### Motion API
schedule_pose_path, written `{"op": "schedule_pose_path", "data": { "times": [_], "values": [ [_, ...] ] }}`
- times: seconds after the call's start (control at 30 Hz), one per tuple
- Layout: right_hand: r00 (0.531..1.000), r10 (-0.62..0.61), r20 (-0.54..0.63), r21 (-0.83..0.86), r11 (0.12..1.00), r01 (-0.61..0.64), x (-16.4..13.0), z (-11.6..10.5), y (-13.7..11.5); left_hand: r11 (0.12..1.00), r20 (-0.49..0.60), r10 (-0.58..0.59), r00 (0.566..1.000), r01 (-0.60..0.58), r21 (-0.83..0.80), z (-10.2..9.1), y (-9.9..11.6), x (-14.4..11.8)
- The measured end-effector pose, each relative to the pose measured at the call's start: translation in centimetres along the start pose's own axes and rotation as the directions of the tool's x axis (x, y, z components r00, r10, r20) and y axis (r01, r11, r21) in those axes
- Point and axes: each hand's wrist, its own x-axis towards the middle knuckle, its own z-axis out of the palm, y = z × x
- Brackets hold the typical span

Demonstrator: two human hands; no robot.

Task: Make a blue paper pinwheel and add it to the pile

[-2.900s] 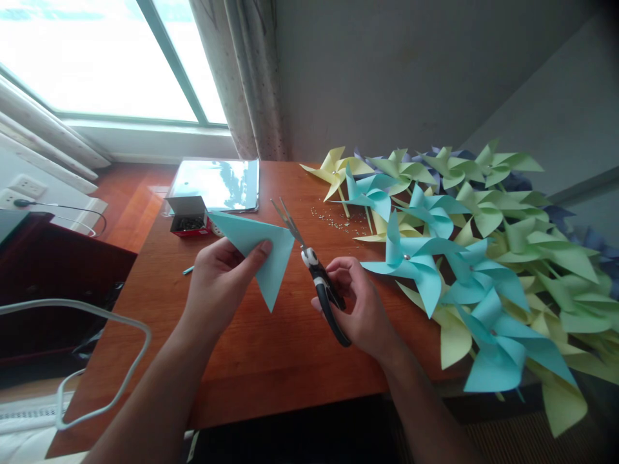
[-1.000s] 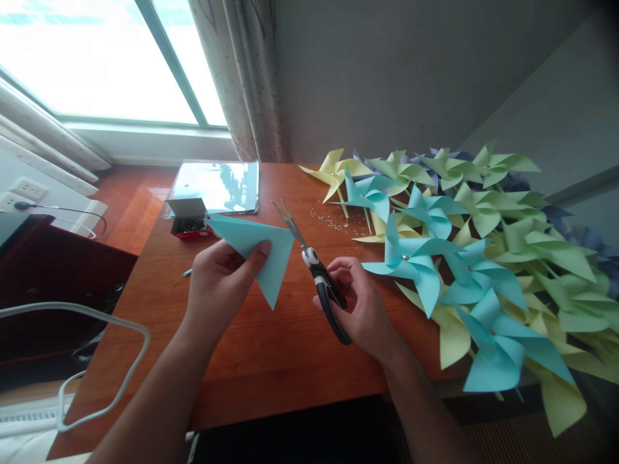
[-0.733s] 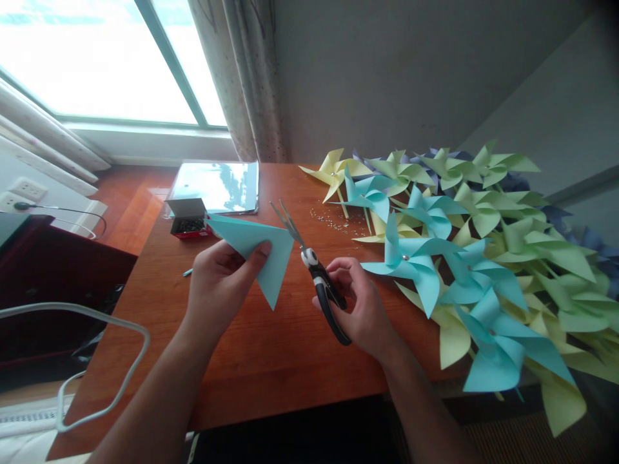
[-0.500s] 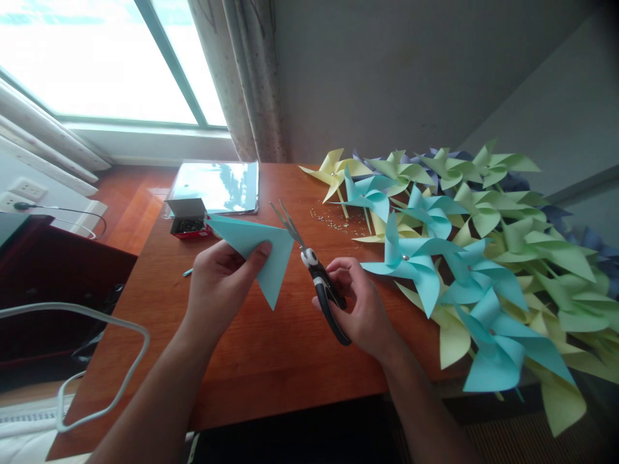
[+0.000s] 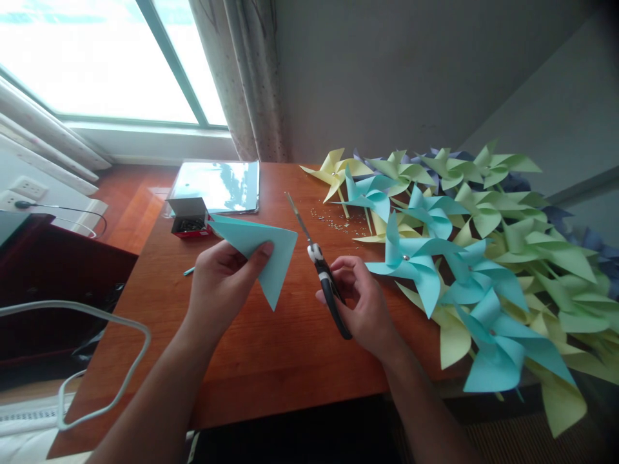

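A light-blue sheet of paper, folded into a triangle, is pinched in my left hand with the thumb on its face. My right hand grips a pair of scissors with black-and-white handles. Their blades point up and away and look closed. A small gap separates the scissors from the paper's right corner. Beyond my right hand lie several light-blue paper pinwheels, the nearest close to its knuckles.
Green pinwheels and a yellow pinwheel crowd the right side. Tiny bits are scattered near them. An open small box stands by a clear packet of light-blue sheets at the back left. A white cable crosses the table's left edge.
The scissor blades have come together from slightly parted, and the scissors have shifted a little to the right. My left hand and the folded paper have moved very slightly right.
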Motion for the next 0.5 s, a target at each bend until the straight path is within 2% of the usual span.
{"op": "schedule_pose_path", "data": {
  "times": [0.13, 0.3, 0.5],
  "values": [
    [0.998, 0.034, -0.046, 0.151, 0.988, -0.026, 0.23, -0.14, 0.18, 1.0, 0.004, 0.007, 1.0, -0.007, -0.007, 0.07, 0.07, 0.0],
    [0.999, 0.045, -0.01, 0.343, 0.939, -0.039, 0.34, -0.54, -0.29, 0.998, 0.013, 0.006, 1.0, -0.005, -0.056, 0.09, -0.1, 0.07],
    [0.998, 0.054, -0.023, 0.293, 0.955, -0.045, 0.57, -0.57, 0.12, 0.997, -0.008, 0.007, 1.0, -0.007, -0.074, -0.02, -0.33, 0.05]
  ]
}}
